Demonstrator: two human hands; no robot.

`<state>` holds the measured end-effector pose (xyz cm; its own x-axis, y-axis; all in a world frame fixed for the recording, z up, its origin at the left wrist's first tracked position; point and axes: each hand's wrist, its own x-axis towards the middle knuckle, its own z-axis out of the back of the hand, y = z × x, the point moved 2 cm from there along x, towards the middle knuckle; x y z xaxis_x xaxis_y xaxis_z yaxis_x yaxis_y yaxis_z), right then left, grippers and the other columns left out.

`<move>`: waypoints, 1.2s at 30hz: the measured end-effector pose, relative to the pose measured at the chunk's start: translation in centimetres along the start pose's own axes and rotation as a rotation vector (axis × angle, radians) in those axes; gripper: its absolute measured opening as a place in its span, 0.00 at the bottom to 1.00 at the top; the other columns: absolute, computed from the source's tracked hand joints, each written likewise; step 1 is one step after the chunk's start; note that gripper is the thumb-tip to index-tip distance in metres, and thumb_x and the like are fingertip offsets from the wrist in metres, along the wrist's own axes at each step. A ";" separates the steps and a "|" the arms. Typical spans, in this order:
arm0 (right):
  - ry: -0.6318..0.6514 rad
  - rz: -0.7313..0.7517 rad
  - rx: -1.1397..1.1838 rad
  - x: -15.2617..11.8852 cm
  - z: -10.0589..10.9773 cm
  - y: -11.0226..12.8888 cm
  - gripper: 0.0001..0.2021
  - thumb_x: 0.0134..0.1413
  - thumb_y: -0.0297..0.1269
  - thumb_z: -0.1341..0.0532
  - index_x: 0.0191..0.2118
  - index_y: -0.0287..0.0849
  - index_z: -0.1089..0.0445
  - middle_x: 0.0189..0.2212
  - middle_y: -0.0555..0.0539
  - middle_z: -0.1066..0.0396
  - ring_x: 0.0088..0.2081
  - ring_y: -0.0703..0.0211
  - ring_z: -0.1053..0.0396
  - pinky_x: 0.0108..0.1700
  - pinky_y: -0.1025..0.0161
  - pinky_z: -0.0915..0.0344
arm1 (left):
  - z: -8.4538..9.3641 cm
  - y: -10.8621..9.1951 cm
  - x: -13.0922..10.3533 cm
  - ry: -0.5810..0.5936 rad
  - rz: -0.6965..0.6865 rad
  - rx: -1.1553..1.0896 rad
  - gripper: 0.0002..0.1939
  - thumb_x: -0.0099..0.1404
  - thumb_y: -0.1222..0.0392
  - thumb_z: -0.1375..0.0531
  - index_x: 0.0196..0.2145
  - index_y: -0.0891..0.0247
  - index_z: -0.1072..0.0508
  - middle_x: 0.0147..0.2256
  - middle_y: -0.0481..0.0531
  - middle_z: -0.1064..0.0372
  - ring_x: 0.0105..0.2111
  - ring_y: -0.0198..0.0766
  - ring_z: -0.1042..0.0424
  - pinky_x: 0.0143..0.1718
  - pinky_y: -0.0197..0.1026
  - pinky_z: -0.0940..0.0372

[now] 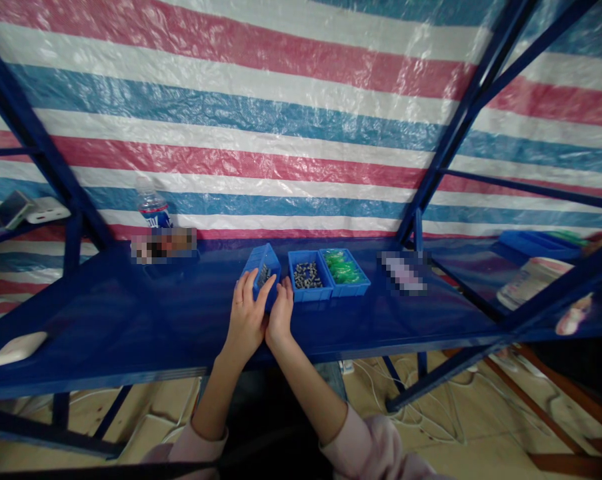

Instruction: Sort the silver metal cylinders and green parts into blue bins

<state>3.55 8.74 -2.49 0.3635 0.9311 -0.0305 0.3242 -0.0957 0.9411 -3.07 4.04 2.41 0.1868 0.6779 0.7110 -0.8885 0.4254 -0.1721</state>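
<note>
A blue plastic bin (265, 257) with small grey metal pieces inside is tilted at the middle of the blue table. My left hand (248, 310) is wrapped around its left and near sides, fingers bent over it. My right hand (281, 312) is cupped against the near right side of this bin, fingers together; its palm is hidden. The wrists almost meet. Just right of my hands stands a second blue bin (311, 295) holding dark small metal parts that look like screws. Against it sits a third blue bin (353, 290) with green pieces in clear wrapping.
On the blue table (171, 320) are a bottle (155, 208) at the back left, a white mouse-like object (19, 349) at the front left and blurred-out items. Blue metal posts (443, 143) frame it. Cables (425, 407) lie below; another blue tray (538, 245) is at right.
</note>
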 end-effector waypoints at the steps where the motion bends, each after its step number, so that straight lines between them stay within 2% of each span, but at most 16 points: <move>1: 0.001 -0.009 0.001 -0.1 0.1 0.4 0.29 0.58 0.44 0.52 0.63 0.39 0.44 0.62 0.41 0.43 0.62 0.55 0.41 0.60 0.55 0.41 | 0.0 0.0 0.0 0.007 0.001 -0.005 0.32 0.60 0.70 0.45 0.61 0.56 0.43 0.63 0.61 0.56 0.63 0.60 0.54 0.59 0.62 0.47; 6: -0.001 -0.086 0.036 -0.9 0.2 2.3 0.28 0.54 0.40 0.48 0.61 0.37 0.40 0.61 0.41 0.41 0.62 0.53 0.42 0.61 0.56 0.43 | 0.2 0.2 -0.2 0.030 0.001 -0.040 0.33 0.56 0.69 0.41 0.60 0.60 0.41 0.64 0.64 0.61 0.64 0.62 0.56 0.60 0.63 0.48; 11: -0.032 -0.081 0.073 -1.0 0.4 2.7 0.27 0.52 0.39 0.47 0.58 0.37 0.38 0.60 0.41 0.38 0.60 0.52 0.39 0.61 0.55 0.42 | 0.6 0.0 -0.1 0.057 0.017 -0.129 0.32 0.56 0.69 0.42 0.59 0.60 0.41 0.64 0.63 0.57 0.64 0.58 0.54 0.60 0.62 0.49; 16: 0.021 -0.070 0.021 -0.8 0.8 2.7 0.27 0.53 0.41 0.45 0.58 0.37 0.37 0.60 0.40 0.38 0.61 0.51 0.40 0.61 0.53 0.44 | 1.3 -0.4 0.1 -0.065 0.047 -0.299 0.27 0.61 0.64 0.43 0.58 0.61 0.41 0.61 0.62 0.46 0.62 0.51 0.46 0.61 0.58 0.46; 20: 0.085 -0.046 -0.095 -1.0 0.6 3.1 0.27 0.54 0.44 0.44 0.58 0.37 0.36 0.59 0.40 0.37 0.62 0.49 0.41 0.63 0.52 0.47 | 1.1 -0.1 0.0 -0.160 0.065 -0.314 0.22 0.65 0.64 0.46 0.57 0.60 0.39 0.59 0.59 0.41 0.60 0.47 0.42 0.61 0.54 0.45; 24: 0.162 -0.016 -0.146 -1.4 0.2 3.0 0.26 0.55 0.44 0.44 0.56 0.35 0.34 0.56 0.38 0.34 0.60 0.47 0.39 0.62 0.51 0.46 | 0.6 0.3 -0.3 -0.161 0.037 -0.300 0.22 0.66 0.65 0.47 0.58 0.60 0.39 0.58 0.59 0.40 0.60 0.46 0.41 0.61 0.54 0.44; 26: 0.164 -0.009 -0.139 -1.4 0.1 2.9 0.26 0.56 0.44 0.44 0.57 0.34 0.35 0.57 0.37 0.35 0.60 0.47 0.40 0.62 0.51 0.46 | 0.5 0.4 -0.3 -0.140 0.031 -0.296 0.23 0.66 0.65 0.47 0.58 0.60 0.40 0.58 0.60 0.40 0.60 0.47 0.41 0.61 0.55 0.45; 31: 0.154 -0.041 -0.106 -1.4 0.2 2.8 0.30 0.57 0.41 0.46 0.61 0.29 0.42 0.60 0.34 0.39 0.61 0.48 0.41 0.62 0.53 0.45 | 0.5 0.0 -0.4 -0.066 0.052 -0.274 0.26 0.64 0.67 0.46 0.59 0.59 0.42 0.61 0.60 0.45 0.62 0.48 0.46 0.63 0.58 0.50; 36: 0.107 -0.077 -0.083 -1.3 0.1 2.9 0.29 0.56 0.39 0.45 0.62 0.32 0.43 0.62 0.37 0.42 0.63 0.49 0.45 0.63 0.53 0.46 | 0.6 -0.3 -0.3 -0.176 0.227 -0.316 0.35 0.61 0.61 0.39 0.62 0.62 0.49 0.63 0.66 0.55 0.64 0.53 0.50 0.61 0.57 0.47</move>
<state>4.13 7.23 0.23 0.2436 0.9672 -0.0718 0.2725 0.0028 0.9622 -3.14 3.37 2.68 -0.0973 0.6740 0.7323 -0.7217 0.4589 -0.5182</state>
